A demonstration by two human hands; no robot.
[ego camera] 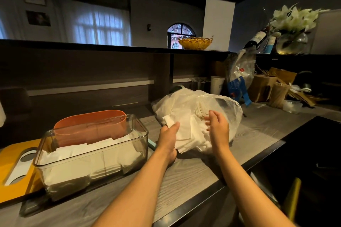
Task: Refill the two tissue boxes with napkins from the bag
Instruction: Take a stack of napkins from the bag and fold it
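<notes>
At 8 o'clock the clear box [92, 155] holds napkins, roughly half full; the orange box [90, 128] behind it shows no contents. At centre the left hand [168, 134] grips a napkin stack [191, 134] at the bag [221, 108] mouth. The right hand [218, 127], fingers relaxed, rests on it. Filling remains unfinished.

Clear glossy plastic box [77, 155]; soft matt paper napkins [191, 134]; thin crinkled translucent plastic bag [221, 105]; grey wood-grain counter [184, 175]; woven wicker basket [195, 42] far.
</notes>
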